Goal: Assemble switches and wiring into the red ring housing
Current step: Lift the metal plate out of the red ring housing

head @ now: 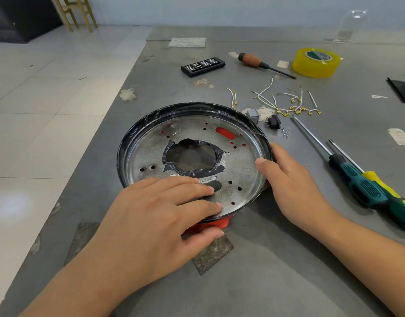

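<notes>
Red ring housing (216, 223) sits on the near middle of the bench (288, 259), capped by a perforated metal plate (238, 161). The left hand (160, 216) lies flat on the plate, fingers straight, thumb against the red edge; the right hand (286, 177) curls round the right rim, thumb over the lip. Risks, by judgement: the plate's thin edge could nick a finger, and turning the housing could sweep the small screws (286, 131), black switch (274, 122) and loose wires (288, 101) away. Writing on the yellow tape roll (316, 64) is too small to read.

left hand (158, 216) flat — right hand (286, 177) curled
</notes>
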Demonstrator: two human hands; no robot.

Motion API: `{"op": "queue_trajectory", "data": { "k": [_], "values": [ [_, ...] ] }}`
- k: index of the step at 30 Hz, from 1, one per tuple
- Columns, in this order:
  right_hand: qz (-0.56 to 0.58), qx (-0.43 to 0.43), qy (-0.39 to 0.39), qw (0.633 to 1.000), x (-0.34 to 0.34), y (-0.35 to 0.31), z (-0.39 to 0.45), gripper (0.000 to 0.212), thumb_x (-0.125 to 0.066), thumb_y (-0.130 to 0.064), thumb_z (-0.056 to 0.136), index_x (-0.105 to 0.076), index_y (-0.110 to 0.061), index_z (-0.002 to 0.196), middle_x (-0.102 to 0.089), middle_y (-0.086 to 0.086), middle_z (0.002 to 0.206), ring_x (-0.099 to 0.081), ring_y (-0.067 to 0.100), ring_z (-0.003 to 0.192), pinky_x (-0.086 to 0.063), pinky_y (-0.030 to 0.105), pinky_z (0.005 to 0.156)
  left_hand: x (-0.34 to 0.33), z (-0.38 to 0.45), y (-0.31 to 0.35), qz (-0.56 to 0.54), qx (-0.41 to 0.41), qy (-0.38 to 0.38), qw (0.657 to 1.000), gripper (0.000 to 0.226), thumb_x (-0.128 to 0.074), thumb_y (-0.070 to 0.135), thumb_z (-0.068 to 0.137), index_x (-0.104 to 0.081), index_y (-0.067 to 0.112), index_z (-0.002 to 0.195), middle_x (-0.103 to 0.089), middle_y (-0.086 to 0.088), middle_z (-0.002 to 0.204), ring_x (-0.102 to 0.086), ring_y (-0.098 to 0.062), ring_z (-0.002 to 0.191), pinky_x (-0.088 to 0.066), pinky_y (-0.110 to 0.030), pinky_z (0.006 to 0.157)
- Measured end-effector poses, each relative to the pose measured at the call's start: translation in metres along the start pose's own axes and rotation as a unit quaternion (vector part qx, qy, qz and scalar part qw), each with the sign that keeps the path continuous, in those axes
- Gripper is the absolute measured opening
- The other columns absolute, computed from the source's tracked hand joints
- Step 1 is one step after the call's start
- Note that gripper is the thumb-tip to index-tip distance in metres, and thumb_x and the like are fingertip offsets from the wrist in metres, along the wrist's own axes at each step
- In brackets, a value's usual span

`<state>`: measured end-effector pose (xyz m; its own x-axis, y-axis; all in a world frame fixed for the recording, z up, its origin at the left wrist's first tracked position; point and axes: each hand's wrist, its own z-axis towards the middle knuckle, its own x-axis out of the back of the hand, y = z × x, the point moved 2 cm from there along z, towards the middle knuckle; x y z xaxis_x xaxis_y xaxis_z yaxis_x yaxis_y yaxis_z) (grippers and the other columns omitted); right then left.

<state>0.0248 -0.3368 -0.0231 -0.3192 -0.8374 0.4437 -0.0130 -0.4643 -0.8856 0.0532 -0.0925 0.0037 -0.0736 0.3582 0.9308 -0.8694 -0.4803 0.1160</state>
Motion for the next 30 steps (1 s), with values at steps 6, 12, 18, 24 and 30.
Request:
{"op": "queue_trajectory", "data": {
  "k": [6, 12, 18, 24, 30],
  "values": [
    [-0.005, -0.004, -0.001, 1.0, 0.001, 0.001, -0.001, 0.031, -0.04, -0.059, 0.086, -0.059, -0.043, 0.105, -0.069, -0.012, 0.095, -0.063, 0.007, 0.09, -0.049, 0.018, 0.071, -0.001, 0.0, 0.001, 0.004, -0.005, -0.012, 1.0, 0.036, -0.059, 0.061, 0.094, -0.081, 0.038, 0.111, -0.074, 0.018, 0.123, -0.068, -0.009, 0.12, -0.056, -0.031, 0.092],
    [-0.008, -0.009, -0.006, 1.0, 0.002, -0.001, -0.001, 0.024, -0.043, -0.052, 0.091, -0.061, -0.044, 0.104, -0.07, -0.018, 0.097, -0.064, 0.003, 0.092, -0.047, 0.015, 0.07, 0.0, 0.002, 0.003, 0.005, -0.007, -0.003, 1.0, 0.035, -0.059, 0.062, 0.092, -0.082, 0.039, 0.107, -0.074, 0.02, 0.121, -0.07, -0.008, 0.117, -0.058, -0.032, 0.089],
    [0.047, -0.037, -0.014, 0.998, 0.011, -0.004, 0.007, 0.051, -0.045, -0.078, 0.085, -0.067, -0.038, 0.106, -0.075, -0.011, 0.093, -0.073, 0.007, 0.079, -0.058, 0.021, 0.071, 0.0, 0.004, 0.003, 0.007, -0.012, 0.01, 1.0, 0.033, -0.058, 0.059, 0.094, -0.082, 0.039, 0.103, -0.076, 0.021, 0.116, -0.071, -0.008, 0.114, -0.061, -0.034, 0.081],
    [-0.087, -0.056, 0.171, 0.98, 0.056, 0.026, 0.052, 0.009, -0.063, -0.039, 0.096, -0.065, -0.03, 0.098, -0.072, -0.009, 0.095, -0.072, 0.018, 0.091, -0.057, 0.038, 0.081, 0.001, 0.005, 0.006, 0.011, -0.001, 0.026, 1.0, 0.03, -0.059, 0.055, 0.094, -0.083, 0.037, 0.099, -0.077, 0.02, 0.111, -0.073, -0.009, 0.11, -0.06, -0.033, 0.08],
    [-0.267, -0.09, 0.158, 0.946, 0.067, 0.049, 0.083, 0.022, -0.061, -0.025, 0.097, -0.064, -0.013, 0.115, -0.067, 0.006, 0.109, -0.061, 0.026, 0.104, -0.04, 0.03, 0.081, 0.001, 0.005, 0.007, 0.006, 0.004, 0.031, 0.999, 0.028, -0.06, 0.053, 0.093, -0.083, 0.037, 0.097, -0.077, 0.02, 0.108, -0.074, -0.009, 0.109, -0.061, -0.036, 0.079]
  ]
}}
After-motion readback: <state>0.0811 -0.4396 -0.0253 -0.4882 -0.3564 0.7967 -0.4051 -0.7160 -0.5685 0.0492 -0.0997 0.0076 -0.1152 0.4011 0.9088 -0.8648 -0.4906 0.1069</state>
